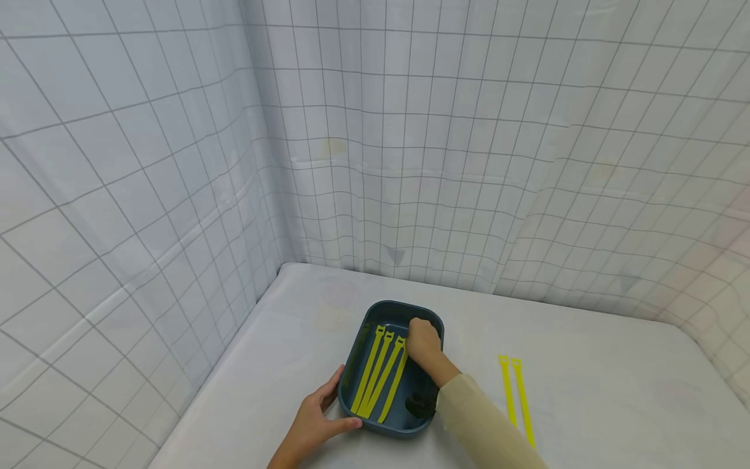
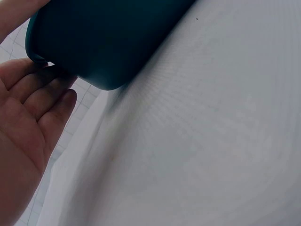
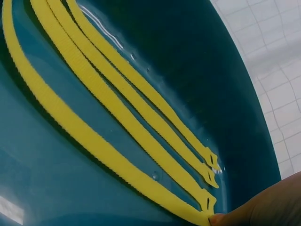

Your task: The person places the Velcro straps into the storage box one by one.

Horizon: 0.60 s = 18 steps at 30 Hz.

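A dark blue-green tray [image 1: 394,432] stands on the white table. My left hand [image 1: 313,420] holds its near left corner from outside, with the thumb at the near rim and the fingers along the left side. Three yellow hook-and-loop cable ties [image 1: 375,371] lie side by side inside, their slotted heads toward the far end. Over the tray, my right hand [image 1: 424,342] pinches the head end of another yellow cable tie [image 3: 94,146], which bows slightly beside the three. Its head is hidden by the fingers.
Two more yellow cable ties [image 1: 516,397] lie on the table right of the tray, partly behind the right sleeve [image 1: 483,426]. A small dark object [image 1: 419,405] shows by the sleeve; its kind is unclear. White gridded curtains [image 1: 410,163] enclose the table [image 1: 597,391].
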### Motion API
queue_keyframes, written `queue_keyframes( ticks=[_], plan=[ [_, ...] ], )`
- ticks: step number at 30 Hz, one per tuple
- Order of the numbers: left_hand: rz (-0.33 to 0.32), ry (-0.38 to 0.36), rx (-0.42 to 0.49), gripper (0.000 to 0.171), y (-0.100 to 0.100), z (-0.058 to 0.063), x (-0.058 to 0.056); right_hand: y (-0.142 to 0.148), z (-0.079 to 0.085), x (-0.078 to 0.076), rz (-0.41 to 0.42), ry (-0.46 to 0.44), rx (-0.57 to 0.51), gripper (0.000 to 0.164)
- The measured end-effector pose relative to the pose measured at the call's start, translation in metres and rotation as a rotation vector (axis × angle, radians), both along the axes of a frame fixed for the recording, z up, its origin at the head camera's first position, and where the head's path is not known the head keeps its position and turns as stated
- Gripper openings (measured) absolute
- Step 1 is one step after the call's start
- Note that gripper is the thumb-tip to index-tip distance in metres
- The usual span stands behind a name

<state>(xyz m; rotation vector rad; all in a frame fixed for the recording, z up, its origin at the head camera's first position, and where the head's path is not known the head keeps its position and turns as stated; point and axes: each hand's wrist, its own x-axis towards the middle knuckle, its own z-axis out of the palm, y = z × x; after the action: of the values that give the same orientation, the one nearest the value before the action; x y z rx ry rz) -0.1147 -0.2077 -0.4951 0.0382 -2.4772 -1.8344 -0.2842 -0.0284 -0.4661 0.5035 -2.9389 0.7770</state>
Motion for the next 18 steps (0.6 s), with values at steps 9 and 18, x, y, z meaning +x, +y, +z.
queue_keyframes(
  ticks=[9, 18],
  plan=[
    [-0.014, 0.018, 0.05, 0.09, 0.0, 0.003, 0.002, 0.0, -0.005, 0.0, -0.007, 0.008, 0.002, 0.026],
    [-0.002, 0.006, 0.007, 0.091, 0.001, 0.002, 0.001, 0.006, 0.009, 0.003, 0.014, 0.064, -0.152, 0.039]
  ],
)
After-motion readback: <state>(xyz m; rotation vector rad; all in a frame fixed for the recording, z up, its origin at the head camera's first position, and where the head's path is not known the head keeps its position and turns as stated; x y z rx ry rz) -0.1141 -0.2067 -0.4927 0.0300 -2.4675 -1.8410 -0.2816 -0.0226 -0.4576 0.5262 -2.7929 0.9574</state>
